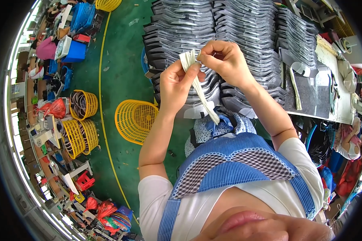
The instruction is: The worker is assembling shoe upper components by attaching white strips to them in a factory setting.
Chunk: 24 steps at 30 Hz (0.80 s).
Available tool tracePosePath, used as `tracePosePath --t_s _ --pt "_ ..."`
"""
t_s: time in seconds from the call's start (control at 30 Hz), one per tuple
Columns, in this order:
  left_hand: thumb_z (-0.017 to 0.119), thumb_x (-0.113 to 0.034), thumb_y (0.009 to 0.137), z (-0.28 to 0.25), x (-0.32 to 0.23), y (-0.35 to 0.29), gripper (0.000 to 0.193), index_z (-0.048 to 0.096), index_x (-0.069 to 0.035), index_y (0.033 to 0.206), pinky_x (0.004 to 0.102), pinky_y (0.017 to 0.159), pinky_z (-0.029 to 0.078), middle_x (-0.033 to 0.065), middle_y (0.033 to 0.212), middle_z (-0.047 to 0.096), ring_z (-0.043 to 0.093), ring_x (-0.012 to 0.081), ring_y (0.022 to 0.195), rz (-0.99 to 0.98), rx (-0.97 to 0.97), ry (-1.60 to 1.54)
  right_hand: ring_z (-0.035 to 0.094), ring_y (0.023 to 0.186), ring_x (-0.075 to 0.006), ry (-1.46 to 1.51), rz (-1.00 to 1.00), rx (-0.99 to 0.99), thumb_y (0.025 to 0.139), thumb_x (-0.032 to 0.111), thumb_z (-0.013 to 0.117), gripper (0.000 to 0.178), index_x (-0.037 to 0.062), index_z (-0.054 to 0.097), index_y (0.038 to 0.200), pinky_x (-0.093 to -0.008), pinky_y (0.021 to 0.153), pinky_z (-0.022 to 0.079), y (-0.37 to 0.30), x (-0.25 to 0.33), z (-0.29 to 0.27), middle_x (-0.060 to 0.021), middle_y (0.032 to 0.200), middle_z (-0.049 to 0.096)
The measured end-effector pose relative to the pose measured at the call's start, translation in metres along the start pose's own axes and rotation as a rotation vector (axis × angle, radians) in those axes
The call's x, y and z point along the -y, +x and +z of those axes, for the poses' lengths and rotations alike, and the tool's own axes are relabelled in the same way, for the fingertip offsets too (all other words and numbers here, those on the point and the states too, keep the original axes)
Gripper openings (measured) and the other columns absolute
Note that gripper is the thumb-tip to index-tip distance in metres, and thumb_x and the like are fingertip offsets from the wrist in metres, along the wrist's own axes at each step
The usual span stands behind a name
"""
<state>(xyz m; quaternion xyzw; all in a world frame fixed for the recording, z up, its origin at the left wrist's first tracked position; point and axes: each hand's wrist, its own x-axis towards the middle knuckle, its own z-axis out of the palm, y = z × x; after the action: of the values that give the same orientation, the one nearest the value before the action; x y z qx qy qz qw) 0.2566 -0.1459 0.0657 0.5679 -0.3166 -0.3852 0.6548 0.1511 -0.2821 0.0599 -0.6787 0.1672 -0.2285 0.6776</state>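
Observation:
A bundle of long, thin white strips (203, 98) is in my left hand (173, 89), which is closed with the thumb across them. The lower ends hang down toward my blue checked apron (225, 160). At the bundle's upper end, my right hand (231, 64) is closed, with thumb and forefinger pinched together beside the strips. What lies in that pinch, if anything, is too small to make out. Behind both hands lie rows of overlapping dark grey shaped pieces (181, 28), with a clear sheen on them.
On the table (328, 108) at the right lie another white strip bundle (295, 89) and dark cords. An empty yellow basket (124, 124) stands on the green floor, left of my arm. Filled yellow baskets (91, 105) stand beyond the yellow line. A person (348, 140) is at the far right.

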Motion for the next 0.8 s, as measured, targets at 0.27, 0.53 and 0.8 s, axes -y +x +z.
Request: tracePosePath --t_s 0.27,0.53,0.8 --pt "0.052 -0.023 0.097 -0.092 0.013 -0.006 0.023 0.051 -0.007 0.081 0.0215 0.049 0.038 -0.0021 0.063 0.048 0.045 0.0045 0.054 0.24 -0.43 -0.395 0.056 0.07 -0.0058 -0.148 0.117 -0.574 0.084 0.01 0.06 0.011 0.0039 0.069 0.086 -0.0203 0.064 0.045 -0.002 -0.058 -0.082 -0.0015 0.076 0.065" --pt "0.067 -0.018 0.087 -0.011 -0.001 0.017 0.027 0.064 -0.002 0.109 0.0172 0.048 0.035 0.0015 0.077 0.064 0.048 0.0019 0.057 -0.281 0.129 0.002 0.057 0.09 -0.0168 -0.228 -0.375 -0.205 0.075 0.008 0.068 0.006 0.0064 0.066 0.081 -0.0295 0.078 0.048 -0.01 -0.024 0.004 -0.0049 0.09 0.061" --pt "0.069 -0.02 0.087 -0.017 0.007 0.049 0.018 0.066 -0.002 0.089 0.0195 0.055 0.041 -0.0016 0.07 0.06 0.051 0.003 0.062 -0.406 0.351 0.295 0.057 0.074 -0.005 0.398 0.207 0.076 0.087 0.009 0.067 0.009 0.0003 0.066 0.089 -0.0191 0.068 0.047 -0.022 -0.045 -0.026 -0.0005 0.083 0.063"
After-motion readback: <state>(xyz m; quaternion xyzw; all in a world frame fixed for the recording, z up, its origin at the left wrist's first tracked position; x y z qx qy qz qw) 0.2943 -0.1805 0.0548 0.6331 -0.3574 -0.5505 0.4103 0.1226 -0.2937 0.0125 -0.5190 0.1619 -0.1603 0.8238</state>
